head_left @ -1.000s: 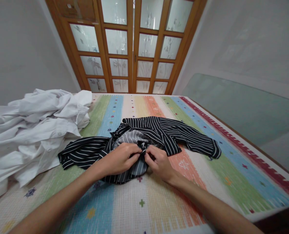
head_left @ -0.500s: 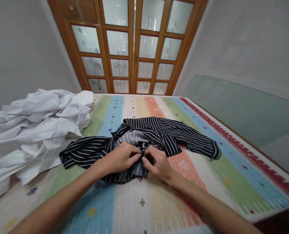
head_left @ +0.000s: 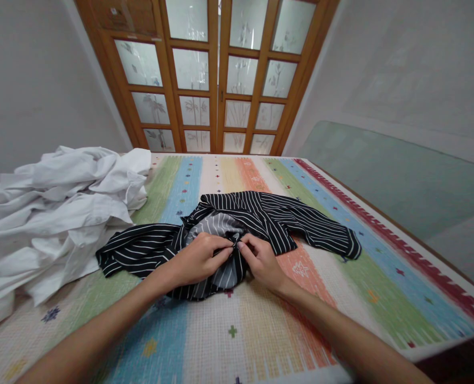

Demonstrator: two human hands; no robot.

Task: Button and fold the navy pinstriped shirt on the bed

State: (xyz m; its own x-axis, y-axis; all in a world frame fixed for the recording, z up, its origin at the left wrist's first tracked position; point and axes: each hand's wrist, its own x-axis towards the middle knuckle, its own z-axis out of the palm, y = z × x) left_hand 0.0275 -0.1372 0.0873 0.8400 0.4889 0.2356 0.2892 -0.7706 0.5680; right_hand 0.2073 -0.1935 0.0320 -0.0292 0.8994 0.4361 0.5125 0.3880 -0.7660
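- The striped shirt [head_left: 257, 217] lies crumpled in front of the person, near the middle of the cloth-covered table [head_left: 213, 333], directly under and just beyond the fingertips.
- Its long axis runs roughly side to side, across the line of the forearms: one end stretches out to the left, and a sleeve [head_left: 317, 220] reaches out to the right.
- The left hand [head_left: 203, 257] has its thumb and forefinger pressed together on a small dark fold [head_left: 236, 241] of the shirt.
- The right hand [head_left: 263, 262] pinches the same fold from the other side, thumb and forefinger nearly tip to tip with the left ones; what sits between them is too small and too covered to tell.
- Neither hand is clearly nearer: the fold lies between them, level with both sets of fingertips.
- The shirt's paler inner side [head_left: 213, 225] faces up just beyond the left hand.
- A heap of white clothes [head_left: 64, 208] lies at the left, near the shirt's left end, with neither hand touching it.
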